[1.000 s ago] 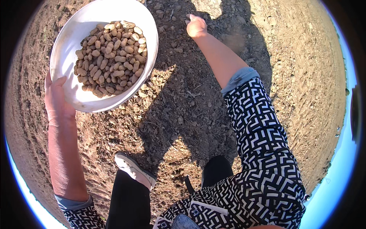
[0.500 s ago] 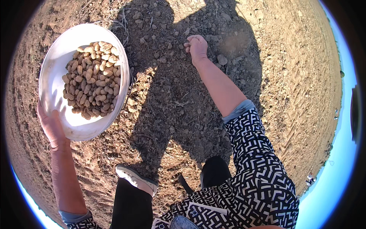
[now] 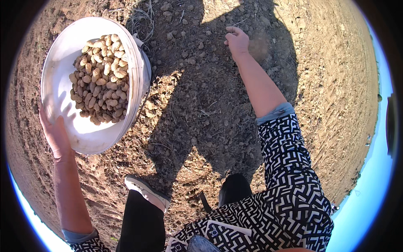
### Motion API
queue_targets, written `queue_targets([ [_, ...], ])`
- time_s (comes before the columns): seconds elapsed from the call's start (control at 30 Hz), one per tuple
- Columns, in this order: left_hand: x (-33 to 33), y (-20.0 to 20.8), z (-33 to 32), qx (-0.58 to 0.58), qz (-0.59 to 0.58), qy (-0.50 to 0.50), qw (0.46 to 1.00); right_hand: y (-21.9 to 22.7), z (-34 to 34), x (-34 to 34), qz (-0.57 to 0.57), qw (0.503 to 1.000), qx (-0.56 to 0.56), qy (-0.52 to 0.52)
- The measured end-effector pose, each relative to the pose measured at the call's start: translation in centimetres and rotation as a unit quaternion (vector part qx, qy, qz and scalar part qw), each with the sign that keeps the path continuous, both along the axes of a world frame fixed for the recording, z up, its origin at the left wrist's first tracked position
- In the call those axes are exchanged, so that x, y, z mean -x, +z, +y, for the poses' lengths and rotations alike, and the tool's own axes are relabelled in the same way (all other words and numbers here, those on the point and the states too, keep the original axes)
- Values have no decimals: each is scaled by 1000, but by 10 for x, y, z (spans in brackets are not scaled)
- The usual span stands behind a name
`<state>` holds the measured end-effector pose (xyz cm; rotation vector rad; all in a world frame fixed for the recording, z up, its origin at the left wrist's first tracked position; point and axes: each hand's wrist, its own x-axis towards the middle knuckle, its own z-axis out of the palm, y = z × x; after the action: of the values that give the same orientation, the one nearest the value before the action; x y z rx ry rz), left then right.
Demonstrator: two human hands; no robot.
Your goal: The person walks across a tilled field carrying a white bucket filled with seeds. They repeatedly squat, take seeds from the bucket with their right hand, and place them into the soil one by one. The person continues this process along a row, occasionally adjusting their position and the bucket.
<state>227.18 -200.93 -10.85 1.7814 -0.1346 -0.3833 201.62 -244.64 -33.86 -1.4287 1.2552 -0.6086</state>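
Observation:
My left hand point(image 3: 57, 135) grips the lower left rim of a white bucket point(image 3: 56, 90), with its thumb over the inner side and the other fingers partly hidden outside. The bucket is tilted, its mouth facing me. A heap of unshelled peanuts point(image 3: 100, 82) rests against its right inner wall, dusted with soil. My right hand point(image 3: 238, 41) reaches far forward over shaded ground, well to the right of the bucket. Its fingers look curled, one reaching out a little past the others; whatever they may hold is hidden.
Dry, cloddy brown soil point(image 3: 201, 113) spreads all round, with my shadow across the middle. Dry plant stalks point(image 3: 142, 19) lie beyond the bucket. My left shoe point(image 3: 147, 192) stands on the ground below it. Far off at the right edge are small figures.
My right hand has moved forward and a little to the right. The bucket has tipped slightly, showing more of its outer right side; my left hand keeps hold of its rim.

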Motion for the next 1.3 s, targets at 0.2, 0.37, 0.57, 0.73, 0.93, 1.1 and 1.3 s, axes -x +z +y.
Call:
queue_targets([
  [0.2,-14,-13,13,-69,-73,-81,992,6,-5,-36,195,883,327,275],
  [0.37,4,-1,-14,-90,-32,-30,995,19,12,-21,167,949,179,198],
  [0.57,2,-1,-9,-99,-33,-16,994,50,-3,2,-155,935,-236,216],
  [0.73,0,1,-7,-54,-2,-8,998,62,-10,8,-223,888,-311,253],
  [0.93,3,8,-11,-40,15,2,999,74,19,-11,-227,884,-362,191],
  [1.1,4,5,-13,-51,-1,-2,999,55,33,-59,-173,935,-245,189],
  [1.3,-1,1,-9,-22,4,-5,1000,13,58,-97,204,895,284,276],
])
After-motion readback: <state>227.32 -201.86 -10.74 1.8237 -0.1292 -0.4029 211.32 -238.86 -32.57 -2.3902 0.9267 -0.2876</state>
